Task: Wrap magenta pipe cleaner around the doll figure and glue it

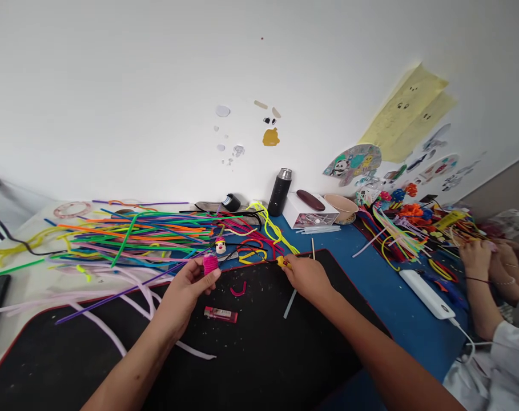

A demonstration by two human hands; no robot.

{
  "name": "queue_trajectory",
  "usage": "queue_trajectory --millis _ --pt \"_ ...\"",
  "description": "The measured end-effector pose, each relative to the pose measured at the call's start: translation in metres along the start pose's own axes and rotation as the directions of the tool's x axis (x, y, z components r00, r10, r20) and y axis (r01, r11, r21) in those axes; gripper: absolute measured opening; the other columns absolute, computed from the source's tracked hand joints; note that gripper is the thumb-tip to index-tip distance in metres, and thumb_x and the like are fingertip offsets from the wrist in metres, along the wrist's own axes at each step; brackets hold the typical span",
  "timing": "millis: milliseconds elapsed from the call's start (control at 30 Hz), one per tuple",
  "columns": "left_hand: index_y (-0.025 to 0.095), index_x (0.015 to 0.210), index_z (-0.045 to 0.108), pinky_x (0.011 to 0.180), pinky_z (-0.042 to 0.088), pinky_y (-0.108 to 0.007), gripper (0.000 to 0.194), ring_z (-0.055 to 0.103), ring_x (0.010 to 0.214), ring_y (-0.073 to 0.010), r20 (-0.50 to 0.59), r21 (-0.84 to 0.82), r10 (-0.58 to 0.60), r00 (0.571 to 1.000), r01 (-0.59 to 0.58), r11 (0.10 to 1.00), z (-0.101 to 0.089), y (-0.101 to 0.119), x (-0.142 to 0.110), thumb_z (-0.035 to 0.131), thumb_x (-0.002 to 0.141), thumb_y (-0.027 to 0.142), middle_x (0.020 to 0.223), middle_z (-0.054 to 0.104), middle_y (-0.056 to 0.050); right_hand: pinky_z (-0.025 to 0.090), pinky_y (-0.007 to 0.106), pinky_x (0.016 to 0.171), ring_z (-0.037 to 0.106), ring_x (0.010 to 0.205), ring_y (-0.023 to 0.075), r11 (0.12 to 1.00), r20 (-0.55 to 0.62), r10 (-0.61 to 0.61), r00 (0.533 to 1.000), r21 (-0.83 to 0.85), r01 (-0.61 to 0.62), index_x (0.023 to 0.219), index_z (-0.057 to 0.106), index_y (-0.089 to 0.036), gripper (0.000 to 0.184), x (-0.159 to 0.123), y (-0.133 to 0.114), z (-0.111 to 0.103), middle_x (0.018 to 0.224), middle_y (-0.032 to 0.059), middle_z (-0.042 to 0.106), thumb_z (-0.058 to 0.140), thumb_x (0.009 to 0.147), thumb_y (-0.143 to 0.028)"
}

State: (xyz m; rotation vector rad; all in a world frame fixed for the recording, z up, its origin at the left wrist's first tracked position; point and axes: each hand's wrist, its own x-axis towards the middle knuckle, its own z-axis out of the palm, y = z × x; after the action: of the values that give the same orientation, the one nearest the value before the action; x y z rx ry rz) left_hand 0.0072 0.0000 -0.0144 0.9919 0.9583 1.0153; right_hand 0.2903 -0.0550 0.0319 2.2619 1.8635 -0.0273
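My left hand [194, 283] pinches a small doll by its fuzzy pink body [210, 264]; the doll's white head [220, 246] with a yellow top leans upward to the right. My right hand [308, 278] is closed on a small yellow piece [281, 261] at the mat's far edge; most of it is hidden by the fingers. Between the hands lie a bent pink pipe cleaner piece [238, 290] and a pink lighter [220, 314]. Scissors [242, 254] rest just beyond them. A translucent stick [289, 304] lies below my right hand.
Many coloured pipe cleaners [143, 234] spread over the left side. A black bottle [280, 192], a white box [311, 211] and a bowl [341, 206] stand by the wall. At right are a white power strip [427, 294] and another person's hand [476, 258].
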Motion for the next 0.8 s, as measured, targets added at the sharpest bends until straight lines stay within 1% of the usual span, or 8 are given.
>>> queue_trajectory --millis 67,167,233,300,400,600,700,800 --pt "0.019 0.093 0.069 0.062 0.043 -0.027 0.054 0.055 0.068 -0.0155 0.012 -0.012 0.003 1.000 -0.002 1.000 0.001 0.002 -0.002 0.097 0.064 0.056 0.077 0.064 0.001 0.047 0.031 0.070 0.081 0.095 0.0321 1.000 -0.002 -0.004 1.000 -0.009 0.004 0.122 0.070 -0.017 0.024 -0.009 -0.001 -0.006 0.103 0.0160 0.083 0.057 0.109 -0.032" --pt "0.019 0.092 0.070 0.063 0.044 -0.027 0.054 0.055 0.070 -0.0158 0.038 -0.035 0.007 0.999 -0.006 0.999 0.004 0.008 -0.005 0.098 0.064 0.055 0.079 0.064 0.001 0.045 0.031 0.068 0.081 0.090 0.0307 0.999 -0.003 -0.035 0.999 -0.009 0.035 0.123 0.069 -0.020 0.024 -0.022 -0.007 -0.016 0.097 0.0125 0.083 0.055 0.110 -0.034" --pt "0.020 0.092 0.071 0.066 0.046 -0.028 0.052 0.056 0.073 -0.0162 0.053 -0.056 0.031 0.998 -0.028 0.998 0.004 0.011 -0.006 0.098 0.065 0.056 0.082 0.065 0.000 0.044 0.030 0.067 0.081 0.090 0.0299 0.996 -0.002 -0.084 0.996 -0.003 0.084 0.125 0.068 -0.020 0.025 -0.029 -0.014 -0.021 0.097 0.0111 0.083 0.053 0.110 -0.033" --pt "0.021 0.094 0.071 0.074 0.049 -0.028 0.050 0.057 0.079 -0.0172 0.043 -0.075 0.090 0.995 -0.086 0.993 0.003 0.013 -0.008 0.097 0.068 0.054 0.086 0.066 -0.001 0.045 0.030 0.068 0.081 0.093 0.0294 0.986 0.000 -0.166 0.986 0.005 0.166 0.126 0.068 -0.019 0.025 -0.033 -0.023 -0.023 0.104 0.0113 0.084 0.053 0.110 -0.030" --pt "0.022 0.095 0.070 0.084 0.050 -0.029 0.044 0.061 0.090 -0.0192 0.031 -0.060 0.171 0.985 -0.168 0.984 0.001 0.014 -0.010 0.095 0.073 0.051 0.092 0.069 -0.001 0.047 0.031 0.070 0.080 0.094 0.0291 0.956 0.018 -0.293 0.956 0.001 0.293 0.131 0.067 -0.019 0.027 -0.035 -0.038 -0.019 0.107 0.0122 0.084 0.052 0.110 -0.029" --pt "0.024 0.097 0.065 0.091 0.052 -0.037 0.042 0.066 0.096 -0.0240 0.092 0.039 0.203 0.975 -0.207 0.977 0.005 0.010 -0.016 0.092 0.075 0.047 0.097 0.070 -0.002 0.051 0.032 0.068 0.080 0.090 0.0294 0.858 0.025 -0.510 0.860 -0.050 0.511 0.138 0.064 -0.013 0.034 -0.037 -0.066 -0.010 0.101 0.0151 0.083 0.052 0.107 -0.018" --pt "0.024 0.100 0.065 0.097 0.050 -0.037 0.034 0.065 0.101 -0.0238 0.141 0.151 0.246 0.959 -0.266 0.952 0.007 0.002 -0.013 0.085 0.082 0.044 0.102 0.069 -0.003 0.052 0.032 0.068 0.081 0.089 0.0299 0.834 0.037 -0.548 0.835 -0.050 0.550 0.140 0.064 -0.013 0.038 -0.036 -0.077 -0.011 0.100 0.0155 0.083 0.054 0.103 -0.012" --pt "0.024 0.101 0.062 0.090 0.052 -0.035 0.032 0.065 0.095 -0.0220 0.159 0.169 0.222 0.962 -0.248 0.954 0.006 -0.007 -0.009 0.081 0.085 0.044 0.100 0.068 -0.002 0.053 0.032 0.068 0.081 0.089 0.0302 0.832 0.046 -0.552 0.833 -0.034 0.554 0.138 0.065 -0.013 0.038 -0.035 -0.084 -0.009 0.099 0.0156 0.083 0.054 0.102 -0.011"
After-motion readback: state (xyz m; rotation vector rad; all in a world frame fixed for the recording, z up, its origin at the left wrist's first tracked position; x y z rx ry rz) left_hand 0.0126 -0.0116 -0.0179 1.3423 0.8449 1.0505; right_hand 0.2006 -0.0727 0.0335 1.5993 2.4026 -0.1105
